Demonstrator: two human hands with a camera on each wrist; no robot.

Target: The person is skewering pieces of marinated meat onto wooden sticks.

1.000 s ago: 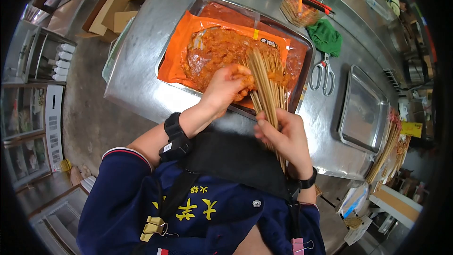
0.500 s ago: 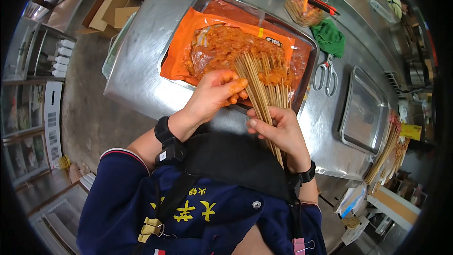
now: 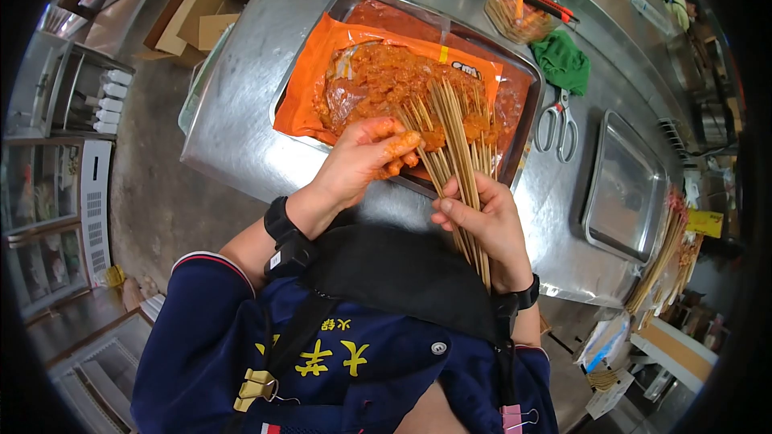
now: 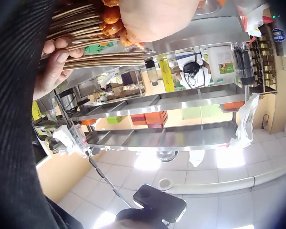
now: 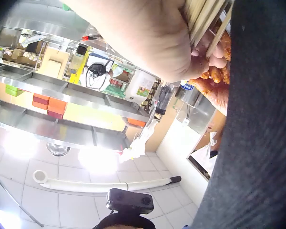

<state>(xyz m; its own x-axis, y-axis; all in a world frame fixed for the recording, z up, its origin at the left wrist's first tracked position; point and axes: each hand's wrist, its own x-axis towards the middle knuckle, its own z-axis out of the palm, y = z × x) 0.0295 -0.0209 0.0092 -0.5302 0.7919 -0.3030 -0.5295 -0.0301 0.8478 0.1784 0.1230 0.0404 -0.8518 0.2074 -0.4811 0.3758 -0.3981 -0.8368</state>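
Observation:
My right hand [image 3: 486, 221] grips a bundle of bamboo skewers [image 3: 458, 133] near their lower part, thumb across them. The bundle fans into a thicker group and a few that lean left. My left hand [image 3: 366, 157], its fingertips [image 4: 112, 27] coated in orange sauce, is beside the left-leaning skewers with fingers bent. I cannot tell whether it pinches anything. Under both hands lies an orange plastic bag [image 3: 301, 104] with sauced meat [image 3: 378, 80] on it, in a metal tray [image 3: 527, 116]. More skewers [image 3: 485, 157], their upper ends in the meat, lie at the tray's right side.
Right of the tray are scissors [image 3: 556, 128], a green cloth [image 3: 561, 63] and a clear tub [image 3: 515, 28] with pens. A second metal tray [image 3: 623, 185] stands farther right, near bundled skewers [image 3: 658, 253]. Cardboard boxes [image 3: 193, 20] are beyond the table's left edge.
My left hand has drawn slightly left from where it overlapped the skewers. The skewer bundle swung left, then most of it tipped back right, leaving a few apart on the left.

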